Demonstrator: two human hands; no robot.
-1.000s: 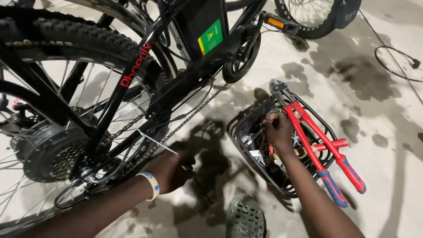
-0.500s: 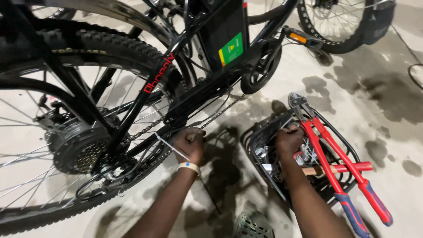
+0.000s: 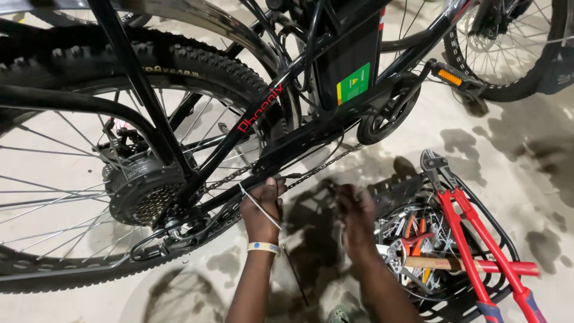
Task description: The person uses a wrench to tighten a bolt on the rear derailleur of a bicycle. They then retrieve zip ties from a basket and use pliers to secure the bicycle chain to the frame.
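Chainstay tubing [image 3: 251, 197] of the black bicycle [image 3: 281, 96] was gripped by the left hand [image 3: 263, 206], whose fingers were curled shut around the bar just below the drive chain [image 3: 317, 167]; a pale zip tie [image 3: 258, 206] was seen lying across the back of that hand, and a light wristband [image 3: 263, 247] was worn at the wrist. The right hand [image 3: 356, 218] was held in the air just beside the left, between the frame and a black wire basket [image 3: 502, 239] on the stained concrete floor [image 3: 526, 143]; its fingers were bent downward, but whether anything was pinched in them could not be told. The rear wheel [image 3: 72, 179] with its hub motor [image 3: 143, 185] and sprocket cluster [image 3: 152, 206] was seen at the left. Red-handled bolt cutters [image 3: 472, 239] were laid across the basket, over a wooden-handled hammer [image 3: 442, 263] and orange-handled pliers [image 3: 412, 236]
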